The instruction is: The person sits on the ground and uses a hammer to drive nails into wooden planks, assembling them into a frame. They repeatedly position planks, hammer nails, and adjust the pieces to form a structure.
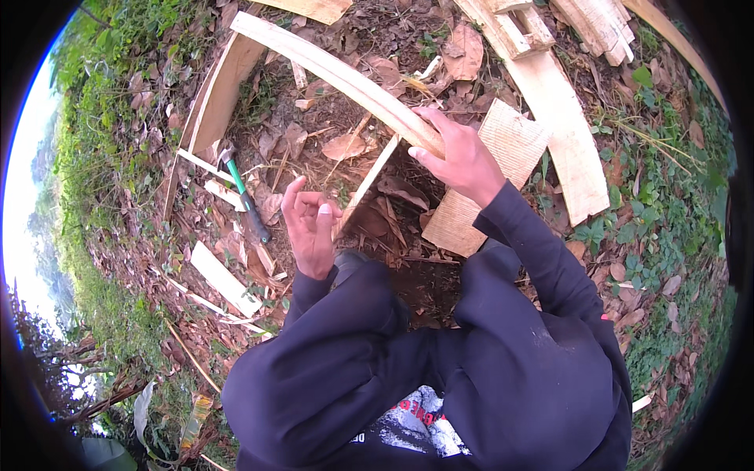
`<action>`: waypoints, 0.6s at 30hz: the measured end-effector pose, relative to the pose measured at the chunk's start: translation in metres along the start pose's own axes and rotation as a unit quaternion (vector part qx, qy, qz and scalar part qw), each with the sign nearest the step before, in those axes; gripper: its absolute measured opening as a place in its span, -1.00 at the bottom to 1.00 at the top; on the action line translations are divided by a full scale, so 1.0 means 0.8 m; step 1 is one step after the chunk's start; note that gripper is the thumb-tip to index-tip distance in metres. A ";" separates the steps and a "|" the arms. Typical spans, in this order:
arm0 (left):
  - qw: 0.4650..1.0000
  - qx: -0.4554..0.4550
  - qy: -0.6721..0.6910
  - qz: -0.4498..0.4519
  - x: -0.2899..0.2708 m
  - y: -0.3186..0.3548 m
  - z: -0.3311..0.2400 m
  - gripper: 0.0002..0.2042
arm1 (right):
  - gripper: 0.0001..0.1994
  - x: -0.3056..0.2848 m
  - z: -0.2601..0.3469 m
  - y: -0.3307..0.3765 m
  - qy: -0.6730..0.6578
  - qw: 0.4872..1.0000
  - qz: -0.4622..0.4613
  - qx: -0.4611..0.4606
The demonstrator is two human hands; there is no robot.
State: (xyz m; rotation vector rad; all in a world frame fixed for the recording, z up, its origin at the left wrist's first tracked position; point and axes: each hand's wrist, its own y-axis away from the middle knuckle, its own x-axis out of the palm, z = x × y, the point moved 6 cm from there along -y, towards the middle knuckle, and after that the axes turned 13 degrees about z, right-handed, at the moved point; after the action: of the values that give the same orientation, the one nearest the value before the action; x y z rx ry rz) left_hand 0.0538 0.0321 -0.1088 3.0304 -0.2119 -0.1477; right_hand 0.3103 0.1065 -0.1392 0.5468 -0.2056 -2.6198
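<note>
My right hand [466, 159] is closed around the near end of a long pale board [330, 71], thumb on the near side and fingers over the far edge. This board runs to the upper left, where its far end meets an upright wide board [224, 98]. Below my right hand, a shorter board [367, 184] slants down toward my left foot. My left hand [311, 235] is raised beside it, fingers curled and thumb against them; anything between them is too small to make out. A hammer [245, 195] with a green and black handle lies left of that hand.
A rough-sawn board piece [491, 177] lies by my right foot. Beyond it are a long plank [561, 133] and stacked offcuts [597, 27]. Another offcut [225, 279] lies at left. Dry leaves [344, 147] and wood scraps cover the soil, with green plants [640, 212] at right.
</note>
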 end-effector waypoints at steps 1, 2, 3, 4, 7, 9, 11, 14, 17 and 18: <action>1.000 0.010 0.023 0.009 -0.003 -0.005 0.008 -0.66 | -0.43 -0.002 -0.002 -0.003 -0.010 1.000 0.017 0.018; 0.999 -0.001 -0.034 0.038 -0.008 -0.012 0.012 -0.69 | -0.43 -0.004 -0.002 -0.007 -0.014 1.000 0.015 0.013; 0.994 -0.014 -0.091 0.065 -0.015 -0.017 0.015 -0.71 | -0.42 -0.005 -0.003 -0.009 -0.018 1.000 0.014 0.008; 0.985 -0.027 -0.147 0.091 -0.021 -0.020 0.019 -0.70 | -0.42 -0.005 -0.004 -0.012 -0.022 1.000 0.013 0.004; 0.956 -0.035 -0.274 0.094 -0.020 -0.016 -0.003 -0.74 | -0.43 -0.003 0.008 -0.018 -0.040 0.999 0.010 0.000; 0.910 -0.041 -0.392 0.131 -0.007 -0.007 -0.017 -0.68 | -0.44 0.000 0.017 -0.019 -0.036 0.999 0.011 -0.003; 0.899 -0.008 -0.419 0.125 -0.016 0.006 0.010 -0.68 | -0.44 0.007 0.031 -0.018 -0.043 0.999 0.012 0.006; 0.889 0.036 -0.441 0.120 -0.034 0.018 0.010 -0.73 | -0.42 0.021 0.054 -0.015 -0.015 1.000 0.007 -0.016; 0.889 0.066 -0.438 0.114 -0.063 0.025 -0.011 -0.75 | -0.39 0.032 0.079 -0.008 0.003 1.000 0.008 -0.019; 0.888 0.072 -0.439 0.111 -0.076 0.027 -0.016 -0.75 | -0.39 0.035 0.089 -0.006 0.015 1.000 0.008 -0.020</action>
State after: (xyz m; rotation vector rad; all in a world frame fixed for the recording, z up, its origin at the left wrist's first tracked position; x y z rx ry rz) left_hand -0.0074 0.0208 -0.0887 2.7916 -0.6446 -1.5269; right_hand 0.2559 0.1017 -0.0853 0.5676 -0.1483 -2.5923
